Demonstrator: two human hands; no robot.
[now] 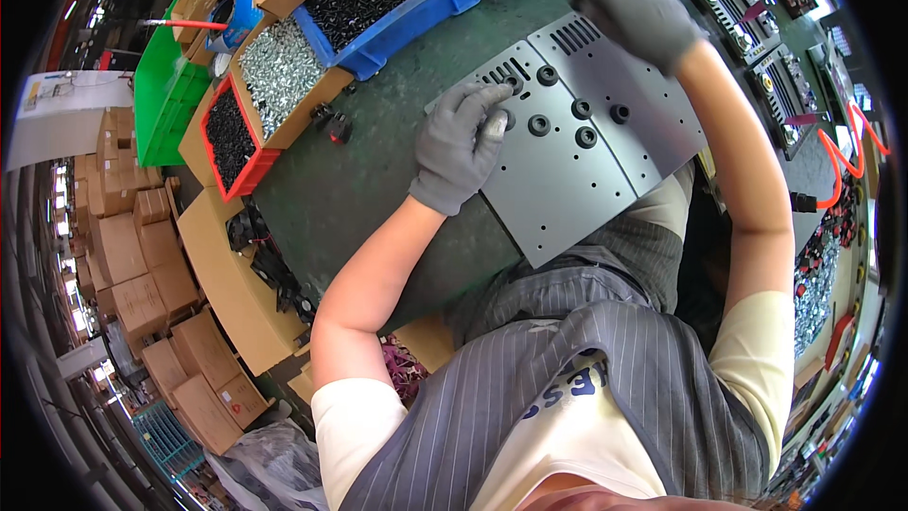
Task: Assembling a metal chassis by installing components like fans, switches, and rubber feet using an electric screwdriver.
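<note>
Two flat grey metal plates (558,189) with slots and small holes lie side by side on the green work surface, overhanging its near edge above my lap. Several black round flanged rubber feet (539,125) are spread over them. My left hand (459,147), in a grey glove, is at the left plate's left edge. Its fingers are curled, the index fingertip against a black rubber foot (514,83), the thumb beside another. My right hand (638,19), also gloved, hovers over the far end of the right plate; its fingers are smeared, so their grip is unclear.
Blue bins (416,14) of dark screws stand behind the plates. To the left are a box of silvery fasteners (281,71), a red bin (232,137) of black screws and a green crate (170,95). Metal assemblies (733,14) and a coiled orange hose (846,156) are at right.
</note>
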